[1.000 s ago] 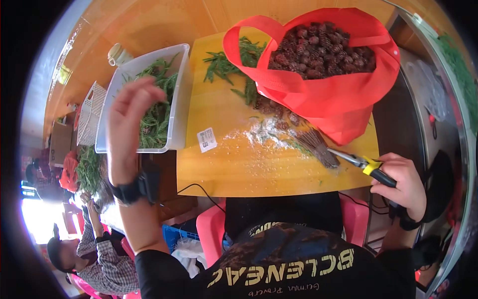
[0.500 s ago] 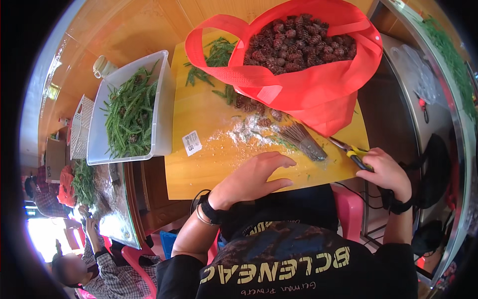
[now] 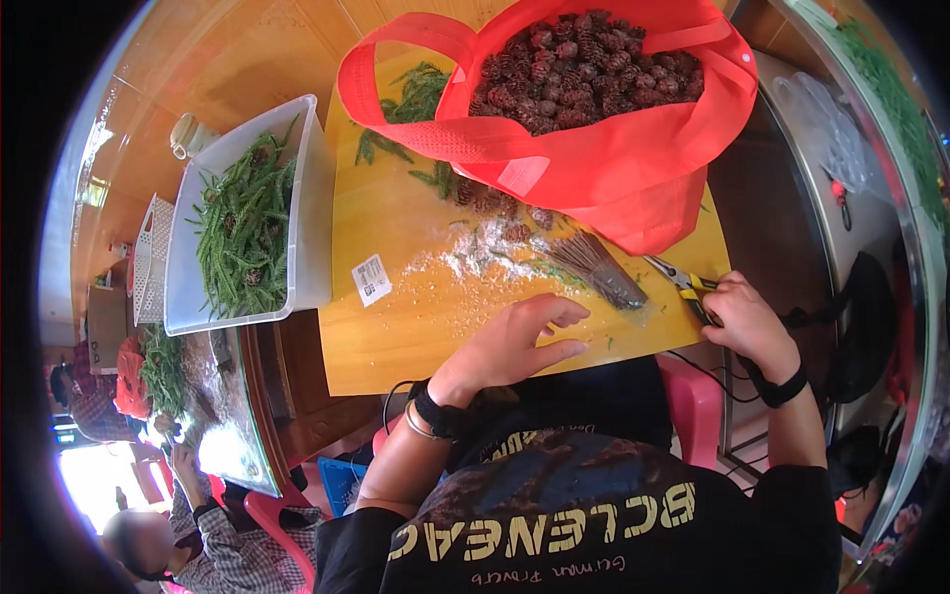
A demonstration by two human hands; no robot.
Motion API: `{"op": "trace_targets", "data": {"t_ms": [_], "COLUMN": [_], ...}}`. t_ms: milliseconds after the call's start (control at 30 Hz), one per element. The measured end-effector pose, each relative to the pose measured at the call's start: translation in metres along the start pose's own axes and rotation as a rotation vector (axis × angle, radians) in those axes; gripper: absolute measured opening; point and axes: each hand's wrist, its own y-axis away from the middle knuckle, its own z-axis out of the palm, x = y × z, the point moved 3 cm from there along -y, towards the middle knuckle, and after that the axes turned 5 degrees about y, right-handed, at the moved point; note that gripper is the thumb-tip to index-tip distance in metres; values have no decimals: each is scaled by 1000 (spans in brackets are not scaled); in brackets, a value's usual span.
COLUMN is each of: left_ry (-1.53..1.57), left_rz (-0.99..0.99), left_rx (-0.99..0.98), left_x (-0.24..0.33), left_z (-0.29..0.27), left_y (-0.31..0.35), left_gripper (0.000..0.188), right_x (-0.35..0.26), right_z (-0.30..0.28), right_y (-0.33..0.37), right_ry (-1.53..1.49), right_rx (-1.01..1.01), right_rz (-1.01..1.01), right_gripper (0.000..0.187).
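Observation:
My left hand (image 3: 520, 342) hovers near the front edge of the yellow table, fingers curved and thumb apart, holding nothing. At the right edge, my right hand (image 3: 749, 322) has its fingers closed round the handles of yellow-and-black pliers (image 3: 681, 279); their metal jaws point toward the red bag. Between my hands lies a bundle of thin dark brown stems or wires (image 3: 599, 269), its near end in clear wrap. Several loose pine cones (image 3: 490, 198) sit by white flakes (image 3: 485, 249) scattered on the wood.
A big red bag (image 3: 614, 168) full of pine cones (image 3: 584, 74) stands at the back. Green sprigs (image 3: 421, 94) lie beside it. On the left are a translucent bin (image 3: 312, 228) of greenery and a white label (image 3: 371, 279). Another person (image 3: 218, 540) works at the lower left.
My right hand has shifted slightly inward, its fingers curling further round the pliers' handles. My left hand stays open with small finger movement. The whole view has shifted slightly.

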Motion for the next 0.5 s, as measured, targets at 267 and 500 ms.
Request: {"op": "trace_targets", "data": {"t_ms": [267, 500], "left_ry": [-111, -451], "left_rz": [68, 208], "left_rx": [33, 167], "left_x": [-1, -7], "left_z": [-1, 4], "left_y": [-5, -9], "left_gripper": [35, 43], "right_x": [-5, -23], "right_z": [-3, -7], "right_y": [2, -30], "right_ry": [-20, 82], "right_rx": [-112, 5], "right_rz": [-17, -74], "right_gripper": [18, 20]}}
